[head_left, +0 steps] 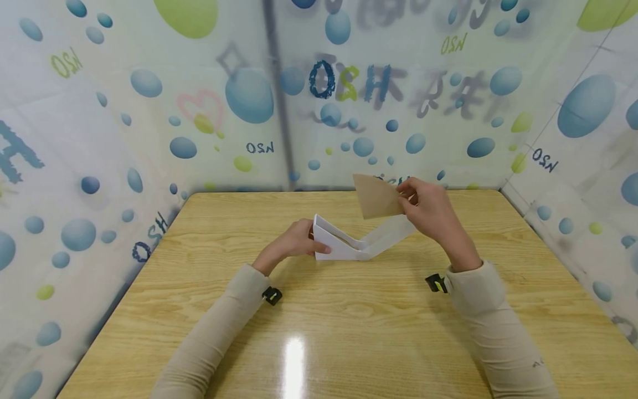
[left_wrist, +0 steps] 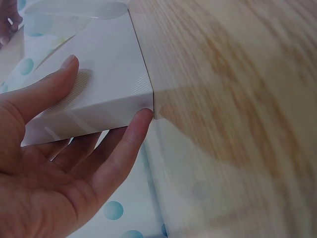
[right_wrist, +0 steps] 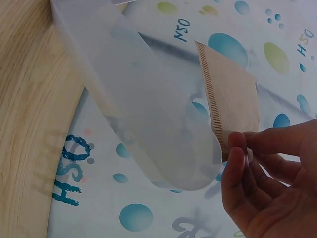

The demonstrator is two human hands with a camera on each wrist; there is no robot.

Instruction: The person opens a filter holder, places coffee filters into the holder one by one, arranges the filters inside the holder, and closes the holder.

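Note:
A white wedge-shaped holder (head_left: 335,251) stands on the table, its translucent lid (right_wrist: 138,94) swung out to the right. My left hand (head_left: 295,239) grips the holder's tall left end, thumb on the near face and fingers around the end and behind. Inside the holder, a thin brown edge shows along the slot. Above the lid, my right hand (head_left: 430,209) pinches a brown paper coffee filter (head_left: 377,198) by one corner between thumb and fingertips. The filter's crimped seam shows in the right wrist view, close beside the lid's rounded end.
The wood-grain table (head_left: 319,316) reaches back to a wall covering (head_left: 199,127) printed with blue and green dots, which also rises on both sides. Small black clips (head_left: 272,296) hang at the sleeve cuffs. A bright light reflection lies on the near tabletop.

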